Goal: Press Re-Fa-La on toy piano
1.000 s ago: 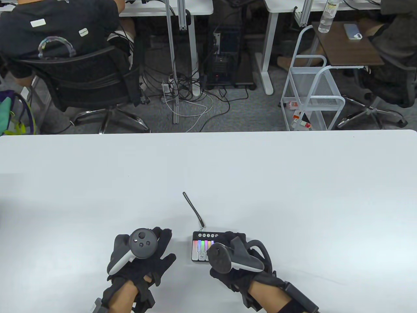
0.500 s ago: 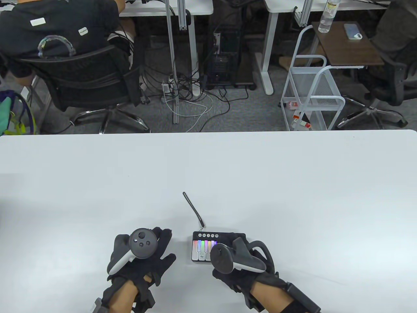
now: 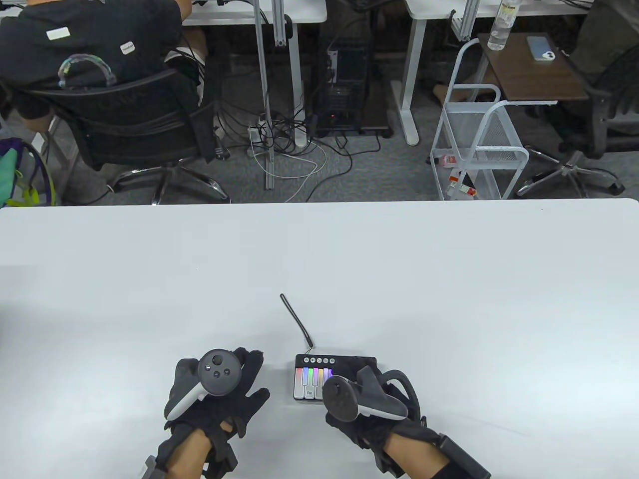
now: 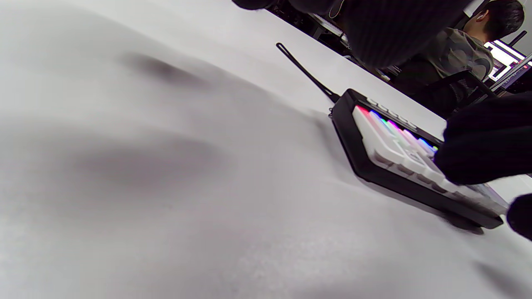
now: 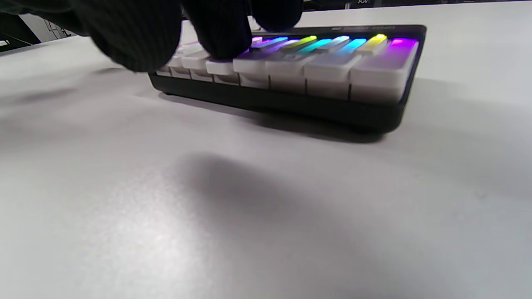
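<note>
Nearest, at 7 o'clock on the white desk (image 3: 449, 279): left hand (image 3: 214, 394) flat, fingers spread, holding nothing. At 5 o'clock: right hand (image 3: 367, 399) over the toy piano (image 3: 312, 381), grasping nothing, a gloved fingertip (image 5: 222, 35) pressing a white key mid-keyboard; which note, cannot tell. Lit rainbow keys, "Re" label uncovered at left. Beyond, toward 11 o'clock from the piano: black antenna (image 3: 295, 319) lying on the desk.
</note>
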Motion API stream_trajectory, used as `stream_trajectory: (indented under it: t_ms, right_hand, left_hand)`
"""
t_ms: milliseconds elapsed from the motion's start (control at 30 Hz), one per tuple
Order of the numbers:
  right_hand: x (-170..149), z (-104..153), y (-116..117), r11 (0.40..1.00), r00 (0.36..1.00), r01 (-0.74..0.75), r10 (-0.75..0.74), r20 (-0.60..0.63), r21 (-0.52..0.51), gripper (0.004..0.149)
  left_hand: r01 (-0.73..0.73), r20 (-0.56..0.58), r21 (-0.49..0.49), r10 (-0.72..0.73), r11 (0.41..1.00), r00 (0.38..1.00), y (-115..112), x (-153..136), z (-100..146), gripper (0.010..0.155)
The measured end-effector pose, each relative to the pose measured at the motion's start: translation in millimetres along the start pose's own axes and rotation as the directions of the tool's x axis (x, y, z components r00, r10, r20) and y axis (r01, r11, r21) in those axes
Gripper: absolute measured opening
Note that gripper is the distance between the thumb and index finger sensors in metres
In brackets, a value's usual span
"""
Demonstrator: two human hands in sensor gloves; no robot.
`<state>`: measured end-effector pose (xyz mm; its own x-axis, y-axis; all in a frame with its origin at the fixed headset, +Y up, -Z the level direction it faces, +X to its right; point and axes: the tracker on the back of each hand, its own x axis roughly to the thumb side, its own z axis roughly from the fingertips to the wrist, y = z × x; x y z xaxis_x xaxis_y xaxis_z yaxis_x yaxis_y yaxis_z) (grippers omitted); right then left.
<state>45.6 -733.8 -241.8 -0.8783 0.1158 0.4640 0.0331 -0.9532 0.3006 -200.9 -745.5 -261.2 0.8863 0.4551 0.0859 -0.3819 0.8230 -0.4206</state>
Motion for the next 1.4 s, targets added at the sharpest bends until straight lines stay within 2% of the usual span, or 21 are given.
stream_trajectory:
  t_ms: [100, 700, 1400]
  right_hand:
    - [-0.6, 1.0, -0.7, 1.0, 1.0, 0.002, -0.002, 0.003, 0.022, 0.064]
    - [-25.4, 16.3, -6.7, 0.999, 0.997, 0.05, -0.05, -0.052, 0.007, 0.064]
    - [-28.1, 21.3, -4.2, 0.999, 0.998, 0.041, -0.04, -0.056, 0.008, 0.063]
  left_hand:
    - [0.0, 0.0, 0.0, 0.0, 1.0, 1.0, 0.0, 0.0, 0.0, 0.076]
    - [0.001, -0.002, -0.001, -0.001, 1.0, 1.0, 0.3, 0.2, 0.4, 0.076]
    - [0.005, -0.006, -0.007, -0.005, 1.0, 1.0, -0.2, 1.5, 0.3, 0.076]
